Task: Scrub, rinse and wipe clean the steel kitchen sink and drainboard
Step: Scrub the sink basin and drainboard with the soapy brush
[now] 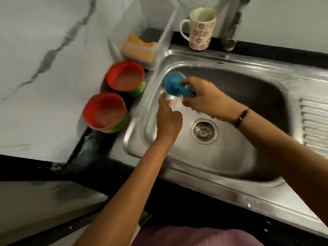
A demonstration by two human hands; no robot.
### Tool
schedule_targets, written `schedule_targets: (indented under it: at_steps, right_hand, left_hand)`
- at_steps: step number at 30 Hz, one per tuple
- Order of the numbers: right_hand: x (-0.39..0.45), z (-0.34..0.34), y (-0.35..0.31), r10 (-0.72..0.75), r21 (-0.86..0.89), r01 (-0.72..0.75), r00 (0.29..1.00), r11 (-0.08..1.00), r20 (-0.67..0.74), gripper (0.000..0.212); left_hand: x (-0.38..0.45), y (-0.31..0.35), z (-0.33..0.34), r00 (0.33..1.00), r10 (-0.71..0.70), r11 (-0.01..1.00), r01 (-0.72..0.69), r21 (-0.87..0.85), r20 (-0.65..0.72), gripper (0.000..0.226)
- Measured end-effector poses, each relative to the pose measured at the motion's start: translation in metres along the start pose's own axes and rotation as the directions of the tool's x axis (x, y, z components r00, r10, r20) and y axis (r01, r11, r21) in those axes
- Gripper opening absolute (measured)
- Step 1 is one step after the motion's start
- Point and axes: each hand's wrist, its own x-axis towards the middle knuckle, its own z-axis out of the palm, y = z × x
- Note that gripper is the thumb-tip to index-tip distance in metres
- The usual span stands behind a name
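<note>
The steel sink (pixel 239 153) fills the middle of the view, its drain (pixel 204 131) near the centre and the ribbed drainboard (pixel 314 121) to the right. My right hand (pixel 204 96) grips a blue scrubber (pixel 173 82) against the sink's left wall. My left hand (pixel 168 119) sits just below it, fingers curled around a small pale object (pixel 169 97) that is too blurred to identify. Both hands nearly touch over the basin's left side.
Two red round containers (pixel 126 77) (pixel 105 111) stand on the counter left of the sink. A clear tray holding an orange sponge (pixel 140 48) sits behind them. A floral mug (pixel 200 29) and the tap (pixel 230 23) stand at the back rim.
</note>
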Motion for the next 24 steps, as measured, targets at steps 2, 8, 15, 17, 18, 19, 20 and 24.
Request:
schedule_targets:
  at_steps: [2, 8, 15, 17, 18, 19, 20, 24]
  right_hand:
    - [0.033, 0.010, -0.037, -0.060, 0.034, 0.061, 0.998, 0.998, -0.027, 0.049]
    - [0.110, 0.037, -0.091, -0.096, -0.049, 0.100, 0.992, 0.994, 0.088, 0.045]
    - [0.120, 0.055, -0.095, -0.071, -0.120, 0.080, 0.994, 0.990, 0.084, 0.042]
    - [0.116, 0.056, -0.092, -0.071, -0.062, 0.072, 0.997, 0.996, 0.021, 0.041]
    - [0.114, 0.056, -0.090, -0.073, -0.033, 0.073, 0.997, 0.997, -0.005, 0.041]
    - [0.112, 0.055, -0.090, -0.069, -0.009, 0.069, 0.998, 0.998, -0.014, 0.041]
    - [0.110, 0.056, -0.089, -0.061, 0.020, 0.061, 0.998, 0.998, -0.018, 0.040]
    - [0.095, 0.045, -0.074, -0.050, 0.174, 0.082, 0.982, 0.981, -0.183, 0.037]
  left_hand:
    - [0.008, 0.003, -0.022, 0.999, 0.021, 0.995, -0.023, -0.093, -0.030, 0.076]
    - [0.022, 0.005, -0.034, 0.999, 0.031, 0.971, -0.032, -0.239, -0.009, 0.069]
    - [0.038, -0.005, -0.044, 0.999, -0.025, 0.978, 0.031, -0.206, 0.031, 0.077]
    - [0.040, -0.005, -0.045, 0.998, -0.045, 0.976, 0.051, -0.214, 0.032, 0.077]
    - [0.040, -0.005, -0.046, 0.998, -0.049, 0.975, 0.055, -0.216, 0.033, 0.076]
    - [0.041, -0.006, -0.045, 0.999, -0.037, 0.975, 0.042, -0.218, 0.027, 0.074]
    - [0.041, -0.008, -0.045, 1.000, -0.023, 0.978, 0.026, -0.206, 0.016, 0.070]
    - [0.048, -0.020, -0.032, 1.000, 0.009, 0.995, -0.009, -0.103, -0.008, 0.069]
